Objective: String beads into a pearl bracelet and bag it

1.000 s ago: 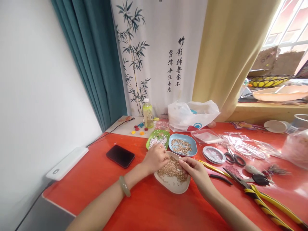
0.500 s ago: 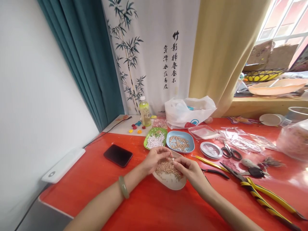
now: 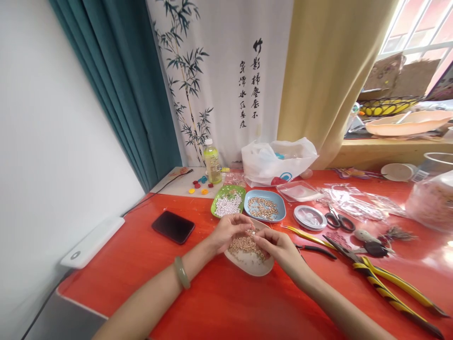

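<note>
Over a white dish of small gold beads, both my hands meet with their fingertips close together. My left hand, with a green bangle on its wrist, pinches something tiny and pale that I cannot make out. Thumb and forefinger of my right hand are pinched just beside it, and what they hold is too small to name. Behind the dish are a green dish with white pearl beads and a blue dish with larger gold beads.
On the right lie yellow-black pliers, scissors, keys, a spool and yellow tweezers. A phone is left of my hands. A plastic bag and a bottle stand at the back.
The view has tilted slightly, so everything sits a little higher in the picture. My hands keep nearly the same pinched pose above the white dish.
</note>
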The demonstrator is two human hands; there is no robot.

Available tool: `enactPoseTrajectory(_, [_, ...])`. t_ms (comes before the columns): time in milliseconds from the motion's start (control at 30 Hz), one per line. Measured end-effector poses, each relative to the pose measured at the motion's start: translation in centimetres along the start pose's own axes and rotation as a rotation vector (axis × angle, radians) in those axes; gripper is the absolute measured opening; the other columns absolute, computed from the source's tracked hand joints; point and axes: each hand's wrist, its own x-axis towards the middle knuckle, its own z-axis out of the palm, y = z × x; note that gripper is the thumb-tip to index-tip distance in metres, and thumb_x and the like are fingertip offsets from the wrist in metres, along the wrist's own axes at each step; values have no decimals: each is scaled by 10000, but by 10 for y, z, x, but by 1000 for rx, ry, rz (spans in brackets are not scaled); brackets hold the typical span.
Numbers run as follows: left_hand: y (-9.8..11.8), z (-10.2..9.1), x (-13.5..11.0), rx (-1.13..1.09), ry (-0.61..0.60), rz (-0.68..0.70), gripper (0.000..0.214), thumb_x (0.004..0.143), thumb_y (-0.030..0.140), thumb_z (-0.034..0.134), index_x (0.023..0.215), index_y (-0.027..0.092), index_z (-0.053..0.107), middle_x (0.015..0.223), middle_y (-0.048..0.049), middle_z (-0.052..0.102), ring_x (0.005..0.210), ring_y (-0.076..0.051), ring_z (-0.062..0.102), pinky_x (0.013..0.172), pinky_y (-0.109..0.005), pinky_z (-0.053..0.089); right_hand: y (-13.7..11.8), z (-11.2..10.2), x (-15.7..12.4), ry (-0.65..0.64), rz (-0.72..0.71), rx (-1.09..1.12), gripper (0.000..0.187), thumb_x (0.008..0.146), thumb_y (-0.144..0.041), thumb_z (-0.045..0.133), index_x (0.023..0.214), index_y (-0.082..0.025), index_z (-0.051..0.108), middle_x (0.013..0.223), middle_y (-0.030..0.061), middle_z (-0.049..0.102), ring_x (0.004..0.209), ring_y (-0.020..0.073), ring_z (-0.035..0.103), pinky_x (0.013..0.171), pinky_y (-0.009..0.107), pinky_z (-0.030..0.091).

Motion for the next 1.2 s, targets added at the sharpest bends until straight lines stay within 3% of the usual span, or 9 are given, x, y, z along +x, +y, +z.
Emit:
enactPoseTrajectory(400, [2, 1, -1, 28, -31, 0, 213, 564, 256, 733, 658, 105, 614, 652, -19, 591, 619, -97, 543, 638, -238, 439, -2, 0, -1, -4, 21, 8, 296, 716, -427, 544, 573, -175, 485, 507, -61, 381, 456, 79, 351, 458, 217, 268])
enactPoseTrajectory(667, [4, -2, -1, -9, -100, -90, 232, 561, 260, 735, 702, 103, 636, 666, -31, 611, 628, -106, 563, 656, -247, 439, 3, -1, 0, 13, -26, -22, 291, 725, -438, 543, 616, -168, 526, 514, -57, 396, 453, 77, 363, 441, 213, 296])
enactPoseTrajectory(933, [4, -6, -1, -65, -125, -52, 225, 631, 245, 696, 797, 102, 644, 842, -73, 621, 768, -134, 576, 701, -255, 460, 8, -1, 0, 41, -25, -10, 275, 738, -425, 539, 660, -162, 533, 536, -52, 408, 462, 74, 355, 453, 221, 302])
enactPoseTrajectory(1033, [7, -12, 3, -80, -77, -4, 252, 648, 249, 684, 858, 118, 633, 913, -82, 620, 785, -132, 576, 712, -259, 470, 7, -1, 0, 42, -16, 0, 283, 739, -432, 537, 657, -162, 522, 538, -51, 411, 466, 75, 359, 457, 223, 303])
enactPoseTrajectory(1100, [11, -20, 9, 23, 0, 63, 251, 662, 259, 664, 868, 122, 624, 929, -88, 623, 753, -127, 579, 702, -269, 478, 6, 0, -1, 41, -3, 5, 282, 738, -434, 537, 667, -161, 527, 543, -48, 420, 468, 76, 363, 458, 222, 305])
enactPoseTrajectory(1200, [18, -40, 19, 512, 214, 232, 216, 730, 273, 558, 879, 126, 613, 919, -89, 644, 743, -140, 591, 682, -281, 481, 6, 0, -1, 48, 1, 6, 282, 731, -438, 540, 674, -162, 541, 546, -44, 435, 468, 79, 374, 458, 222, 313])
